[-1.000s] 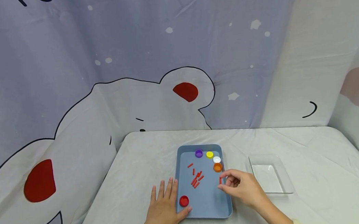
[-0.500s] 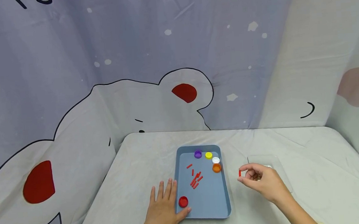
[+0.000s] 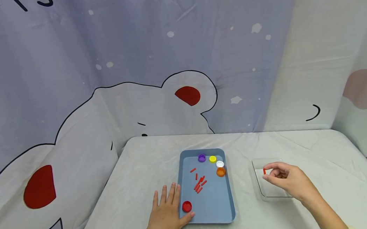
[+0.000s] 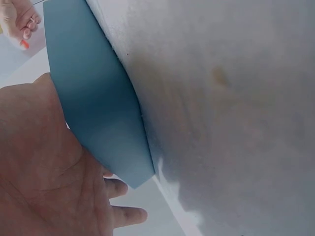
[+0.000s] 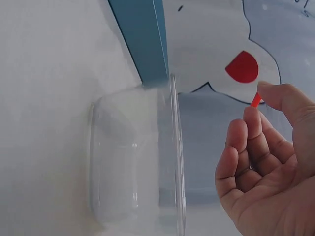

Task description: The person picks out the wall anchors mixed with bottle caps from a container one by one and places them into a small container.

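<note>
Between thumb and index finger, my right hand (image 3: 289,178) pinches a small red stick (image 3: 264,171) by its ends. That hand is above the clear plastic box (image 5: 113,162), at the right of the table. My left hand (image 3: 164,213) rests with straight fingers at the left edge of the blue tray (image 3: 217,203); its thumb reaches over the rim. Several more red sticks (image 3: 199,181) lie loosely grouped in the tray. A round red cap (image 3: 187,206) sits near the left thumb. In the left wrist view the palm touches the tray's outer wall (image 4: 98,93).
Purple (image 3: 201,158), yellow (image 3: 213,159), white (image 3: 220,164) and orange (image 3: 220,171) round caps stand in the tray's far right part. A pale cloth covers the table (image 3: 148,165). A printed curtain (image 3: 135,44) hangs behind it.
My right hand has moved right from the tray to above the clear box, still pinching the red stick. The left hand has stayed at the tray's edge.
</note>
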Tool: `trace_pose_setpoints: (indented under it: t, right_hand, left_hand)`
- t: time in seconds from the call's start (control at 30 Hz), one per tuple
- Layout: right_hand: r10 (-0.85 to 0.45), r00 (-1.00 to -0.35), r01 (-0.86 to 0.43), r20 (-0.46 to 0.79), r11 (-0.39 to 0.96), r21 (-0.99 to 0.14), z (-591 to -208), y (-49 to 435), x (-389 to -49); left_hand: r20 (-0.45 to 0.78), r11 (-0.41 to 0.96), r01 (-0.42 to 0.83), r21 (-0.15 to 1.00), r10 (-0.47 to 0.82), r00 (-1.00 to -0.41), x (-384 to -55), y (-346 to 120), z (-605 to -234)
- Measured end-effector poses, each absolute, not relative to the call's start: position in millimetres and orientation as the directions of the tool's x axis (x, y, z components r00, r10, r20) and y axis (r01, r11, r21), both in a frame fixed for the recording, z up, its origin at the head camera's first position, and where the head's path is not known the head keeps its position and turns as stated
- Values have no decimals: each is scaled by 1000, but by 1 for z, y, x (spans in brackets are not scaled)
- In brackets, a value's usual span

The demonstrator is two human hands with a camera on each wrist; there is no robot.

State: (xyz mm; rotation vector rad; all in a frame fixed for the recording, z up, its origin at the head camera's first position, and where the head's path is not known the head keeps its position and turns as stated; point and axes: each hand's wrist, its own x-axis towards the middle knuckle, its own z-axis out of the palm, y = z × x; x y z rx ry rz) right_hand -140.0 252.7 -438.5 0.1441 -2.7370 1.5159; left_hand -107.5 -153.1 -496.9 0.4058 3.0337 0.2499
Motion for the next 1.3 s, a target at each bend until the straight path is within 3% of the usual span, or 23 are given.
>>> trace_pose_setpoints:
  t: [0.57, 1.3]
  right_hand:
    - [-85, -996, -71, 28, 554, -830, -448, 280, -148]
    - [-73, -996, -85, 54, 550, -831, -455, 281, -154]
  left_hand:
    - [-46, 947, 254, 199, 268, -962, -107, -153, -498]
    - [-58, 946, 248, 207, 265, -962, -109, -153, -496]
